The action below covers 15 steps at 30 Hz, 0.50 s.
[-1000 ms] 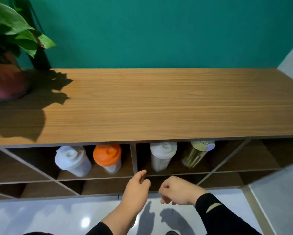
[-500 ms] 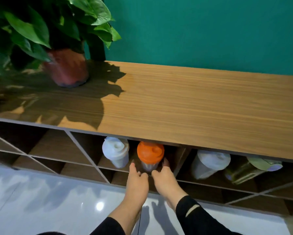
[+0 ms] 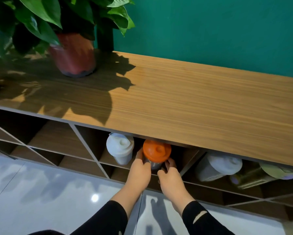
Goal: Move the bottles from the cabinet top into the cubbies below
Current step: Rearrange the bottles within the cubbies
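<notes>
An orange-lidded bottle point(image 3: 156, 152) stands in a top-row cubby under the wooden cabinet top point(image 3: 193, 106). My left hand point(image 3: 139, 168) wraps its left side and my right hand point(image 3: 169, 175) its right side, fingers around the clear body. Just left of it in the same cubby stands a white-lidded bottle point(image 3: 120, 147). In the cubby to the right are another white-lidded bottle point(image 3: 218, 167) and a pale green bottle point(image 3: 264, 175), both leaning in view. No bottle stands on the cabinet top.
A potted plant point(image 3: 74, 55) with big green leaves stands at the left of the cabinet top against the teal wall. Slanted dividers point(image 3: 88, 150) split the cubbies; those at the left hold nothing. Glossy white floor point(image 3: 40, 192) lies below.
My view has swung left, bringing the plant in. Both hands, free in front of the cubbies a second ago, have reached in and closed around the orange-lidded bottle.
</notes>
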{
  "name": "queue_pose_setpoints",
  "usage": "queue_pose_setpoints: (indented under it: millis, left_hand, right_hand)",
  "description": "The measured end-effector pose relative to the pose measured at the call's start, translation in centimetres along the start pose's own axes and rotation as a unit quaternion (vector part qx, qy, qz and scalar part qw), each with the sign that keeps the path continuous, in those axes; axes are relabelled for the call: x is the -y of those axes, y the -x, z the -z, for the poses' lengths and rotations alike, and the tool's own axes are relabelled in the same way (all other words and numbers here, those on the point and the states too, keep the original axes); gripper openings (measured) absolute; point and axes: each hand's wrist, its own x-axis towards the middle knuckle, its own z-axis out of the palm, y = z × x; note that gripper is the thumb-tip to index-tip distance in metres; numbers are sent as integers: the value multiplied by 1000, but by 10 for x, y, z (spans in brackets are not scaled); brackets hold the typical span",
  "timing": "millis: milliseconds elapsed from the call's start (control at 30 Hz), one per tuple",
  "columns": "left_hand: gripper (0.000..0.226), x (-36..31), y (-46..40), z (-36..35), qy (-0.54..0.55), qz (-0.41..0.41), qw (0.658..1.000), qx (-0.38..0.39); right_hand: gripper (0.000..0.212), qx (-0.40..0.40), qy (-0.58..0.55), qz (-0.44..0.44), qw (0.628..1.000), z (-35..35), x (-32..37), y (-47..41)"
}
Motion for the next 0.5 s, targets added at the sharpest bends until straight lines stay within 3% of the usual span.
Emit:
queue_pose_setpoints:
  millis: [133, 267, 400, 500]
  left_hand:
    - [61, 4, -4, 0, 14, 13, 1000, -6]
    - [26, 24, 2, -1, 81, 113, 987, -83]
    - [38, 37, 7, 20, 190, 173, 943, -210]
    - [54, 32, 1, 39, 203, 153, 937, -238]
  right_hand:
    - [63, -2, 31, -44, 999, 0, -3, 2]
    - [46, 47, 129, -115, 984, -9, -9, -2]
    - [54, 137, 193, -74, 969, -37, -3, -6]
    - [63, 117, 160, -35, 979, -59, 3, -10]
